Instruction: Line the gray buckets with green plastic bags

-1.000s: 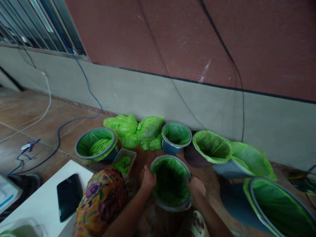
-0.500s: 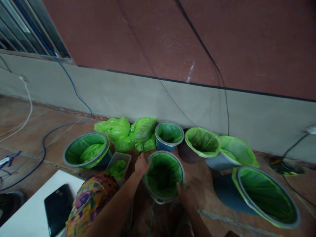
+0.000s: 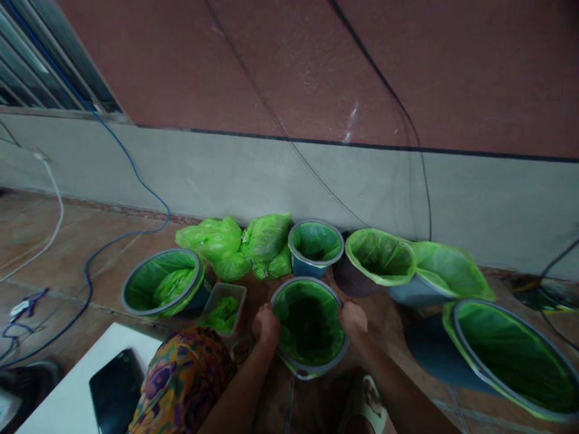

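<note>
A trash bin (image 3: 310,364) lined with a green plastic bag stands upright in front of me, a grey ring around its mouth. My left hand (image 3: 266,325) is closed at the left side of the rim. On the opposite side my right hand (image 3: 354,317) has its fingers curled over the rim and bag edge. The fingertips of both hands are partly hidden. Inside the bin the green liner (image 3: 330,319) lies against the walls, and the bottom is dark. Left of my left hand sits a small clear tub (image 3: 242,298) with crumpled green bags (image 3: 222,314).
Lined bins stand around: one at left (image 3: 160,262), one by the wall (image 3: 314,262), a brown one (image 3: 355,277), a grey one (image 3: 416,292) and a large tilted one (image 3: 447,355). Filled green bags (image 3: 233,247) lean on the wall. A phone (image 3: 116,392) lies on a white surface (image 3: 58,401).
My right hand has moved up along the rim to the bin's right side and closed there. My left hand has slid slightly down the left rim and curled. The view has shifted slightly.
</note>
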Demonstrator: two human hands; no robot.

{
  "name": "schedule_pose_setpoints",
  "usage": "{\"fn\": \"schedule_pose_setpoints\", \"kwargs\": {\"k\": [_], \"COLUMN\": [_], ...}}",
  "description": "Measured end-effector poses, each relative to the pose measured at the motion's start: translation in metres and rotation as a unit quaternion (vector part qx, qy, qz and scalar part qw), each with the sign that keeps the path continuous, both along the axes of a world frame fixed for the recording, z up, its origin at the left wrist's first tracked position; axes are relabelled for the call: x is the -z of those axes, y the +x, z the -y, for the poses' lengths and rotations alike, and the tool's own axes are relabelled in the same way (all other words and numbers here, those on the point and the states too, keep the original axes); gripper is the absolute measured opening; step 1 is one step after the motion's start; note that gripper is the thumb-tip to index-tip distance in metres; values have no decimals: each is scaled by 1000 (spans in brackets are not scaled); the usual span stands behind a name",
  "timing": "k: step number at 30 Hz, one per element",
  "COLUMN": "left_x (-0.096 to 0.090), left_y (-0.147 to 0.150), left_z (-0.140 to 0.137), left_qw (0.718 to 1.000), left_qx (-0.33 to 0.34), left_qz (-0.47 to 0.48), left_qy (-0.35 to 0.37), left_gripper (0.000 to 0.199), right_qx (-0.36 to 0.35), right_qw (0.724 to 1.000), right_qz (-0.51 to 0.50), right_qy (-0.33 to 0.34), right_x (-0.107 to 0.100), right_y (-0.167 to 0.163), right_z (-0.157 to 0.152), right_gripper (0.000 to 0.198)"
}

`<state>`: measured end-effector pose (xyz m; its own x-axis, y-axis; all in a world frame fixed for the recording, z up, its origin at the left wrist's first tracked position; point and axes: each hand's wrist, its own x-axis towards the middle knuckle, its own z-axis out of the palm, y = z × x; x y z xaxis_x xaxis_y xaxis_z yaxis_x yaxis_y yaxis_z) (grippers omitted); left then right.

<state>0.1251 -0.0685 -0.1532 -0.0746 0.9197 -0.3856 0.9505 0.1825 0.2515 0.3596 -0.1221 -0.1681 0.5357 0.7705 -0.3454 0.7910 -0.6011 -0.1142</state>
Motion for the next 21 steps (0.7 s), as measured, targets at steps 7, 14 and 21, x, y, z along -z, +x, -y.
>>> {"fn": "schedule_pose_setpoints", "kwargs": {"k": [7,14,21], "left_x": [4,12,30], "left_y": [-2,-7,-12], "left_z": [-2,-5,-1], "left_qw": [998,996,988], "left_qx": [31,15,28], "left_qz": [17,52,97], "left_qy": [47,64,115], "left_gripper": [30,35,39], "right_qx": [1,25,49], "right_qw": [1000,999,995], "right_qz": [-3,14,49], "right_qy": [6,36,72], "right_x": [3,6,12], "right_y": [-4,-12,-21], "right_z": [2,9,21], "right_gripper": [32,35,35]}}
